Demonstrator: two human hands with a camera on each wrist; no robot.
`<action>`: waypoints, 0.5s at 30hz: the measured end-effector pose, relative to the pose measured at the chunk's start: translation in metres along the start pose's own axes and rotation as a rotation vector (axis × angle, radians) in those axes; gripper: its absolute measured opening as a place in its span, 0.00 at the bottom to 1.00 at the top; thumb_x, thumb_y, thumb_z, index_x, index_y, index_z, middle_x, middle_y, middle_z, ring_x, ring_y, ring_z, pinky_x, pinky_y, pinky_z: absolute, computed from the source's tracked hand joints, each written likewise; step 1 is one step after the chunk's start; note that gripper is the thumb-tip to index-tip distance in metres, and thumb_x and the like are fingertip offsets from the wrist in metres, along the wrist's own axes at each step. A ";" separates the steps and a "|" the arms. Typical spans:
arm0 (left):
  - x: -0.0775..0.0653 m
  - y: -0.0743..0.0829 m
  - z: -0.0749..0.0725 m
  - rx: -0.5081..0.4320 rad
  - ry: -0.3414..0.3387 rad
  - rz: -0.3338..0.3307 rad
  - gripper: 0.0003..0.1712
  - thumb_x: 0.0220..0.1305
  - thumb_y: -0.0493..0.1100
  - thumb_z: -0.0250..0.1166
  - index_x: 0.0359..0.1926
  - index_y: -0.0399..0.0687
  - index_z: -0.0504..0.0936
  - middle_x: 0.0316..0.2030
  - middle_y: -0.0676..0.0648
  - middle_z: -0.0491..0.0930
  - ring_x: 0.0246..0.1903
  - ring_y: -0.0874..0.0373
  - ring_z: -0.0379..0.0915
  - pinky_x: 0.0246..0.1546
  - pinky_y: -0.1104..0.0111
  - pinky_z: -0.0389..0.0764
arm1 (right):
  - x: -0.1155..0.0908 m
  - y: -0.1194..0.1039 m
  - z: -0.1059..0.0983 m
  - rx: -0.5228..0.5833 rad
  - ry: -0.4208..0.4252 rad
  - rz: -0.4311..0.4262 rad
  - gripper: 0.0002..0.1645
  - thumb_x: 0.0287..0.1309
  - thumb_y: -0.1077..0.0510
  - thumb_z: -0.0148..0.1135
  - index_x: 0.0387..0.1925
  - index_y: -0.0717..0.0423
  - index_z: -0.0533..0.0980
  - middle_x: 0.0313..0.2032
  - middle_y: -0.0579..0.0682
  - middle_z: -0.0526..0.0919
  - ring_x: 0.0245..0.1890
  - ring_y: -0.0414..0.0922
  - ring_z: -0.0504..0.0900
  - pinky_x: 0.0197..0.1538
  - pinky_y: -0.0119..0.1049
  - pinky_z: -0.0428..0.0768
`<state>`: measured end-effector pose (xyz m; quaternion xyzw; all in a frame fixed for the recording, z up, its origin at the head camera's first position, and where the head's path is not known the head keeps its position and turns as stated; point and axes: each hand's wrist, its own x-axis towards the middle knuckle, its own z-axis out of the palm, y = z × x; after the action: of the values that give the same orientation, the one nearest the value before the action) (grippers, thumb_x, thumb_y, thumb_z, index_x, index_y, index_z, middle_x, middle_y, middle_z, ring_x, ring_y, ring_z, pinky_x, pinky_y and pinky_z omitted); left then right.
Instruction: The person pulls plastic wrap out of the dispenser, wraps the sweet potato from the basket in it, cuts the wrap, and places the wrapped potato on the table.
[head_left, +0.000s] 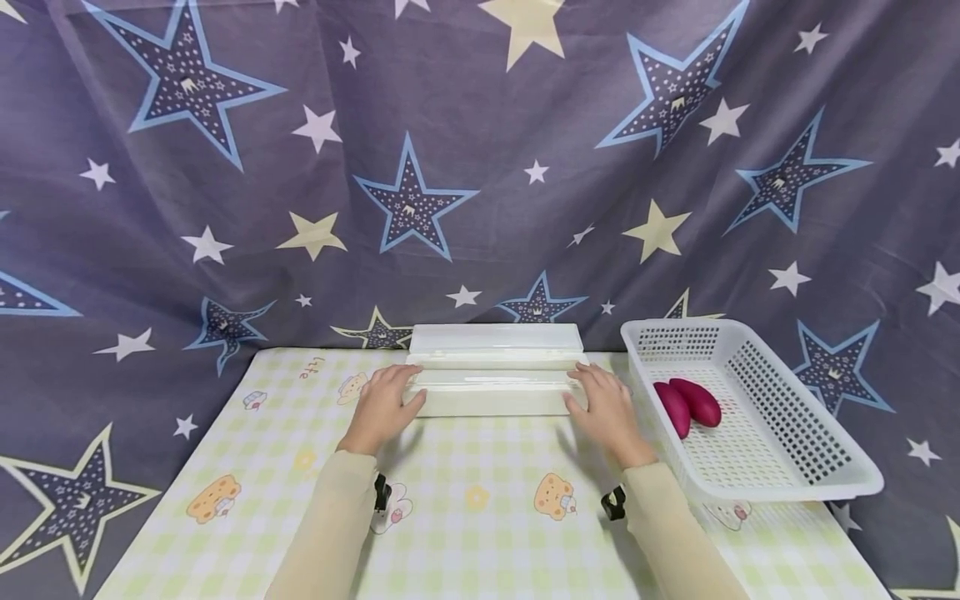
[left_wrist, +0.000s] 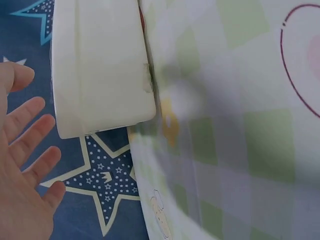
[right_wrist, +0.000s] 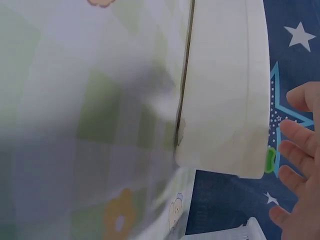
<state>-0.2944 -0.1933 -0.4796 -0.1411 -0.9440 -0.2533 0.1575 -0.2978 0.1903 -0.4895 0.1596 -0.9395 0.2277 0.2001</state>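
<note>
A long white box (head_left: 491,404) lies crosswise at the back of the table, with its white lid (head_left: 495,337) raised behind it. At its left end is my left hand (head_left: 382,408), fingers spread and relaxed. My right hand (head_left: 606,412) is at the opposite end in a similar pose. The left wrist view shows the left hand (left_wrist: 25,160) beside the box's smooth front (left_wrist: 105,65), a gap between them. In the right wrist view, the right hand (right_wrist: 302,155) likewise appears apart from the box (right_wrist: 220,90). Neither hand holds anything. The box's inside is hidden.
A white perforated plastic basket (head_left: 780,493) stands on the right of the table, holding two dark pink, elongated sweet-potato-like things (head_left: 697,402). A star-patterned curtain (head_left: 480,108) hangs behind the checked tablecloth (head_left: 480,550). A small green loop (right_wrist: 270,160) shows past the box.
</note>
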 end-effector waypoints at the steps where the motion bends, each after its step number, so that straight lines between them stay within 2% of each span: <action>1: 0.001 0.000 0.000 -0.005 0.000 0.001 0.25 0.70 0.49 0.61 0.63 0.43 0.77 0.62 0.40 0.74 0.64 0.40 0.64 0.64 0.42 0.61 | 0.001 0.001 0.000 0.008 0.003 0.002 0.26 0.65 0.49 0.61 0.59 0.58 0.77 0.67 0.57 0.72 0.69 0.59 0.65 0.66 0.64 0.60; 6: 0.006 -0.002 0.001 -0.036 -0.002 0.034 0.20 0.71 0.46 0.60 0.60 0.42 0.80 0.61 0.40 0.76 0.63 0.40 0.66 0.63 0.42 0.64 | 0.008 0.009 0.000 0.054 0.026 -0.012 0.21 0.64 0.55 0.60 0.55 0.60 0.79 0.64 0.59 0.74 0.65 0.60 0.67 0.64 0.62 0.62; 9: 0.009 -0.003 0.001 -0.052 -0.026 0.036 0.19 0.73 0.45 0.60 0.60 0.42 0.80 0.61 0.40 0.76 0.62 0.40 0.67 0.63 0.43 0.65 | 0.013 0.011 -0.002 0.072 0.031 -0.027 0.18 0.64 0.58 0.59 0.52 0.61 0.81 0.62 0.60 0.75 0.63 0.61 0.69 0.64 0.61 0.63; 15: 0.014 -0.003 0.002 -0.054 -0.105 0.008 0.20 0.76 0.46 0.57 0.61 0.41 0.80 0.59 0.39 0.78 0.61 0.41 0.66 0.62 0.46 0.67 | 0.020 0.017 -0.006 0.055 -0.037 -0.029 0.15 0.67 0.58 0.59 0.49 0.60 0.83 0.58 0.60 0.79 0.61 0.61 0.71 0.62 0.61 0.66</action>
<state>-0.3090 -0.1919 -0.4772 -0.1619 -0.9432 -0.2703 0.1051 -0.3199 0.2034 -0.4812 0.1826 -0.9341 0.2475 0.1813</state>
